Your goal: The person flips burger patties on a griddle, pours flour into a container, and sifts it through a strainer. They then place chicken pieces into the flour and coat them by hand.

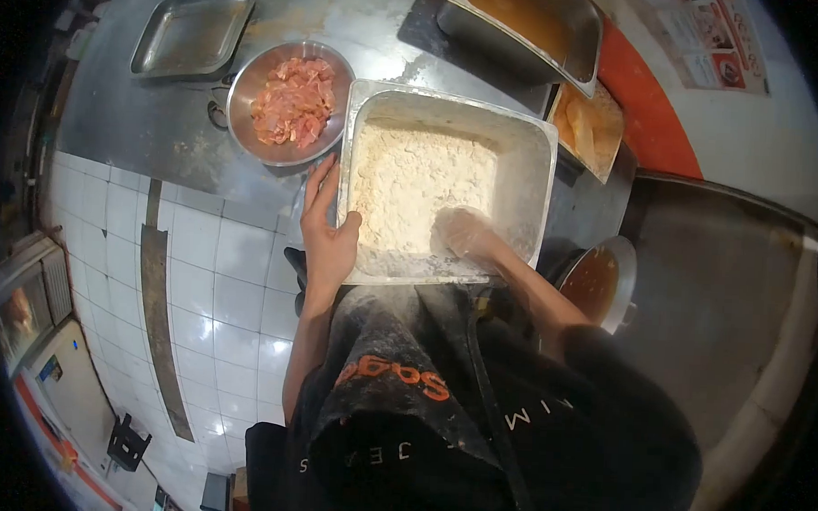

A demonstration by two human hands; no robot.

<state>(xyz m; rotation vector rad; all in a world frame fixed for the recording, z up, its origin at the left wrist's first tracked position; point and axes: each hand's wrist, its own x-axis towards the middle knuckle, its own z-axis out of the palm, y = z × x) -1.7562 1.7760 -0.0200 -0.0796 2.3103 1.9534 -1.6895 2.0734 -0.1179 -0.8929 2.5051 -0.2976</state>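
A deep rectangular metal pan (539, 183) of pale flour (421, 179) sits at the table's near edge, in front of my body. My left hand (329, 235) grips the pan's left wall, thumb over the rim and fingers along the outside. Inside the pan, my right hand (464, 232) is down in the flour near the front right. Flour coats it, and its fingers are buried, so I cannot see whether they hold anything. Just left of the pan stands a round steel bowl (237, 105) with pieces of raw meat (293, 103).
A shallow metal tray (152, 71) lies at the back left of the steel table (98, 123). At the back right are a deep pan of brownish liquid (525, 21) and a container with yellowish contents (586, 127). A pot of reddish-brown liquid (593, 284) stands by my right arm.
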